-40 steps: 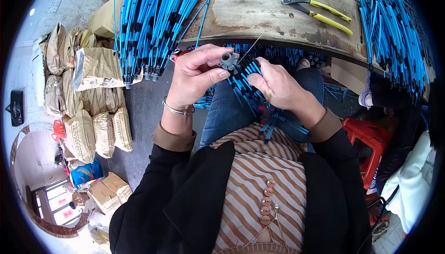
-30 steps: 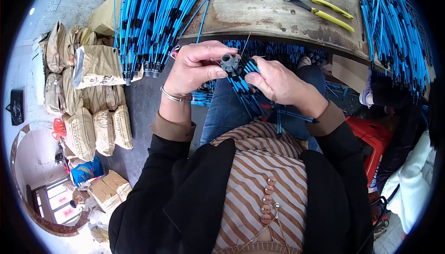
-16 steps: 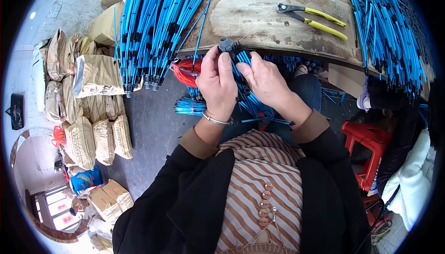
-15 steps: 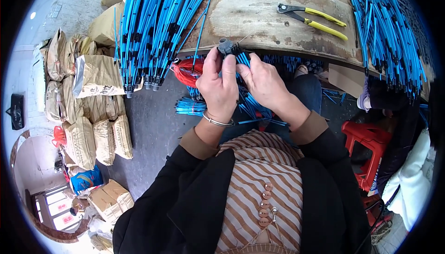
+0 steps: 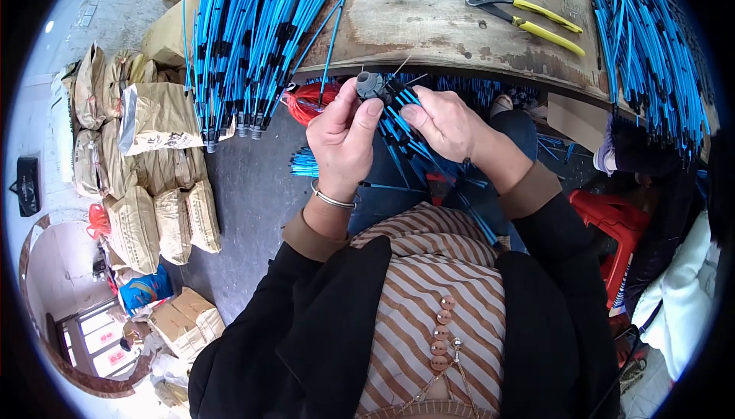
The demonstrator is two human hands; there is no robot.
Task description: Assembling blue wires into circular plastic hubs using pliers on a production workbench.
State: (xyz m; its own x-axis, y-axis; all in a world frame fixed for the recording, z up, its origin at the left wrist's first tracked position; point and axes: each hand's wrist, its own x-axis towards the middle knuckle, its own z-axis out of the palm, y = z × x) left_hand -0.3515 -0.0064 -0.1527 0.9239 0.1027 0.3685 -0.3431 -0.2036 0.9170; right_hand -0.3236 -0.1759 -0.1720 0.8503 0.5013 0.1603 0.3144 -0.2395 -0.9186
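Just in front of the wooden table, the left hand pinches a grey hub and the right hand grips thin blue rods, while yellow-handled pincers lie on the table's top.

Head-worn fisheye view, facing down, near left hand, right hand

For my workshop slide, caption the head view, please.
Left hand holding a grey fitting, right hand gripping blue rods, beside a wooden bench bearing yellow-handled pliers.
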